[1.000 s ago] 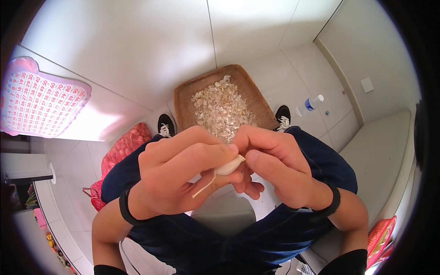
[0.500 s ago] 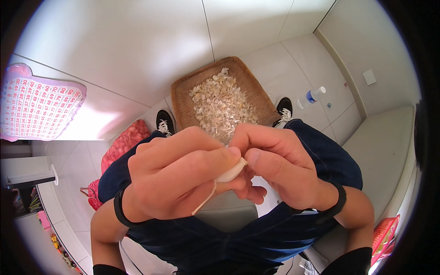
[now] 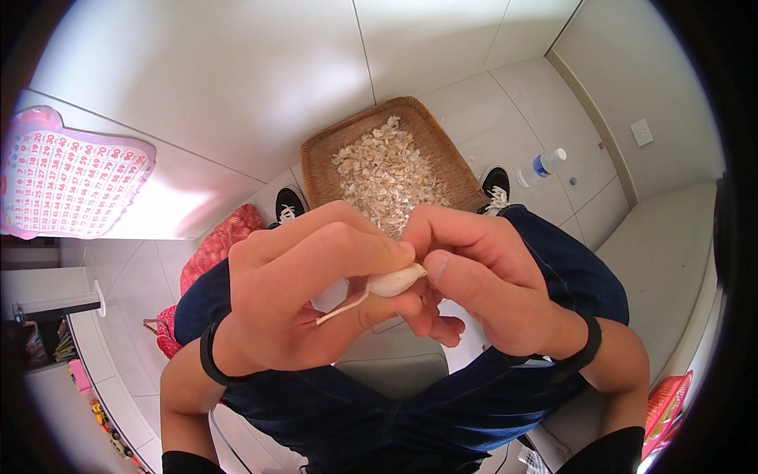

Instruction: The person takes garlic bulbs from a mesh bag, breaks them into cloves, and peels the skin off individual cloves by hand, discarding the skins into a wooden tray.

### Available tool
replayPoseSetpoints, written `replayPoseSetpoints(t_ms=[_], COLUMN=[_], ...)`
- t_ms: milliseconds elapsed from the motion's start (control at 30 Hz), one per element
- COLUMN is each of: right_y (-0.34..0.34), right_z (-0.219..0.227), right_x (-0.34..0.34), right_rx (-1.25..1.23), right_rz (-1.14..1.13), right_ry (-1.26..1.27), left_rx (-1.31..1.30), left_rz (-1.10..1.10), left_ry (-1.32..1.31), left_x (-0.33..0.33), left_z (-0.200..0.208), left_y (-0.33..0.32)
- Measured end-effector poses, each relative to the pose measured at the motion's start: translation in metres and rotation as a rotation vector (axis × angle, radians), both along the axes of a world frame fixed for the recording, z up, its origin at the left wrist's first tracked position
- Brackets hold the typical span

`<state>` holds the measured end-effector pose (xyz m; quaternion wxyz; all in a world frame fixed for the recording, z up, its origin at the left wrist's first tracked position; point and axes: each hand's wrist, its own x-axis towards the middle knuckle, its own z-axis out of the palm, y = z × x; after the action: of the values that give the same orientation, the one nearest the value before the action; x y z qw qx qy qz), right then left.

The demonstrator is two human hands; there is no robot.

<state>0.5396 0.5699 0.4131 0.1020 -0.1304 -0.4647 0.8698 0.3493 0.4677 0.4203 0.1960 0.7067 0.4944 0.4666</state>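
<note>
Woven tray [image 3: 322, 170]: papery flakes [image 3: 391, 170] heaped between its left and right edges. Left hand [image 3: 308, 284] grips a smooth, tapered garlic clove [image 3: 395, 282] aloft; right hand [image 3: 493, 288] seemingly pinches its tip, contact partly hidden; thin tail [image 3: 341, 308] trails. Peeling appears underway; next move calls for a gentle pull

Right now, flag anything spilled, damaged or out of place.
On the pale tiled floor, a tiny blue piece beside the clear, blue-labelled plastic bottle and a tiny reddish scrap near the pale wall look stray: both lie loose, too small to identify.
</note>
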Motion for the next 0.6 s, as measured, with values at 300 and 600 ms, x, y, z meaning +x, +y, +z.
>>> replayPoseSetpoints(t_ms=[300, 600], right_y=[-0.0009, 0.0011], right_z=[-0.0018, 0.0035], right_x=[-0.0007, 0.0006], right_rx=[-0.014, 0.130], right_rz=[0.025, 0.027], right_ry=[0.018, -0.049], left_rx=[0.023, -0.010], left_rz=[0.035, 0.021], left_ry=[-0.066, 0.026], left_x=[0.0065, 0.0027], left_z=[0.0023, 0.0037], left_y=[0.0017, -0.0006])
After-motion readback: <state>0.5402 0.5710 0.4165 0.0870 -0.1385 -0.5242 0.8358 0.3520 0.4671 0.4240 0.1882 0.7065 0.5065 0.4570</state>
